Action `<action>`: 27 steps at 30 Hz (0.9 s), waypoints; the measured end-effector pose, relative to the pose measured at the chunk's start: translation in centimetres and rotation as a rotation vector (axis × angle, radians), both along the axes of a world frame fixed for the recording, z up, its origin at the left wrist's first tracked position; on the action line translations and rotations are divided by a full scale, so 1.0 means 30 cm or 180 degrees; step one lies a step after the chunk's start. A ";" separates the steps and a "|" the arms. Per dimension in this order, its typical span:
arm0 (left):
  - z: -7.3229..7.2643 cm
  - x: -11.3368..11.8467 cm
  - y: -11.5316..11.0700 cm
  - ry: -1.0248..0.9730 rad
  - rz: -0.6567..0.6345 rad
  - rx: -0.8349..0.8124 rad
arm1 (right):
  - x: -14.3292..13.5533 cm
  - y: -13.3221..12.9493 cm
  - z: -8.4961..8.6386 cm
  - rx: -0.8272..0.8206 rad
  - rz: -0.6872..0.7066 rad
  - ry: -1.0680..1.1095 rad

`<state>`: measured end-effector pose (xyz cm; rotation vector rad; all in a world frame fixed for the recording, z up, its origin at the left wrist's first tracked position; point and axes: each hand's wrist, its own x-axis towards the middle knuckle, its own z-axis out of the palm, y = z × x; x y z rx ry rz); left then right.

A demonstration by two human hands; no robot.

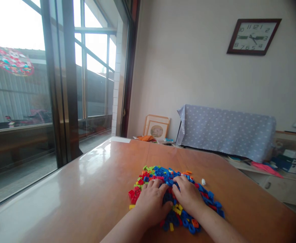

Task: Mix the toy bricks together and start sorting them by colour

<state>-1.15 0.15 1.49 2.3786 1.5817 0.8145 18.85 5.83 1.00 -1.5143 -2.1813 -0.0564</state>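
Observation:
A heap of small plastic building blocks (164, 173) lies spread over the brown table, mostly blue, with red, yellow, green and orange ones mixed in. My left hand (151, 202) rests palm down on the left part of the heap, thumb held away from the fingers. On the right part lies my right hand (188, 195), fingers reaching over the blue blocks and slightly bent. Neither hand shows a block lifted in it; what is under the palms is hidden. Red blocks (134, 195) sit left of my left hand, and yellow blocks (177, 210) lie between the wrists.
One white piece (203, 182) lies apart, right of the heap on the glossy table (69, 206). Beyond the far edge stand picture frames (156, 127) and something draped with a dotted grey cloth (226, 131). A window (16, 101) is at the left, a clock (254, 36) on the wall.

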 end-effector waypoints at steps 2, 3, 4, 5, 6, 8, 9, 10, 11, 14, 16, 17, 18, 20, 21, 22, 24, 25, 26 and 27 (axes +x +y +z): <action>0.003 0.013 -0.012 0.0042 0.0000 0.0009 | -0.011 0.020 -0.002 -0.0024 0.0159 0.0054; 0.004 0.021 -0.018 0.0059 -0.0004 0.0005 | -0.015 0.033 -0.002 -0.0041 0.0232 0.0106; 0.004 0.029 -0.024 0.0068 0.0001 -0.0007 | -0.017 0.050 -0.002 -0.0061 0.0298 0.0164; 0.004 0.038 -0.028 0.0069 0.0016 -0.0021 | -0.018 0.068 -0.002 -0.0080 0.0355 0.0224; 0.002 0.047 -0.032 0.0067 0.0034 -0.0039 | -0.018 0.088 -0.002 -0.0107 0.0408 0.0279; -0.002 0.063 -0.036 0.0056 0.0084 -0.0073 | -0.018 0.128 -0.001 -0.0202 0.0534 0.0366; -0.005 0.070 -0.038 0.0054 0.0096 -0.0088 | -0.020 0.146 0.000 -0.0266 0.0608 0.0398; -0.009 0.078 -0.039 0.0054 0.0095 -0.0095 | -0.024 0.162 0.002 -0.0332 0.0678 0.0421; -0.013 0.084 -0.040 0.0059 0.0083 -0.0093 | -0.029 0.176 0.005 -0.0391 0.0734 0.0432; -0.020 0.101 -0.043 0.0135 0.0037 -0.0056 | -0.061 0.206 0.016 -0.0556 0.0821 0.0407; -0.020 0.108 -0.046 0.0230 0.0003 -0.0056 | -0.090 0.222 0.023 -0.0713 0.0882 0.0365; -0.017 0.110 -0.048 0.0284 -0.0024 -0.0069 | -0.105 0.229 0.024 -0.0779 0.0936 0.0348; -0.013 0.113 -0.050 0.0336 -0.0055 -0.0080 | -0.121 0.238 0.023 -0.0819 0.1004 0.0338; -0.004 0.117 -0.053 0.0451 -0.0122 -0.0099 | -0.153 0.257 0.018 -0.0826 0.1153 0.0353; 0.000 0.120 -0.054 0.0516 -0.0156 -0.0106 | -0.168 0.266 0.014 -0.0819 0.1230 0.0363; 0.003 0.124 -0.054 0.0577 -0.0193 -0.0115 | -0.184 0.274 0.011 -0.0826 0.1295 0.0368; 0.005 0.131 -0.052 0.0665 -0.0259 -0.0134 | -0.217 0.285 0.009 -0.0909 0.1404 0.0350; 0.003 0.135 -0.050 0.0687 -0.0301 -0.0135 | -0.235 0.286 0.012 -0.0963 0.1455 0.0327; 0.001 0.138 -0.048 0.0693 -0.0347 -0.0128 | -0.253 0.285 0.016 -0.1008 0.1508 0.0303; -0.001 0.140 -0.046 0.0690 -0.0402 -0.0114 | -0.271 0.281 0.022 -0.1049 0.1572 0.0292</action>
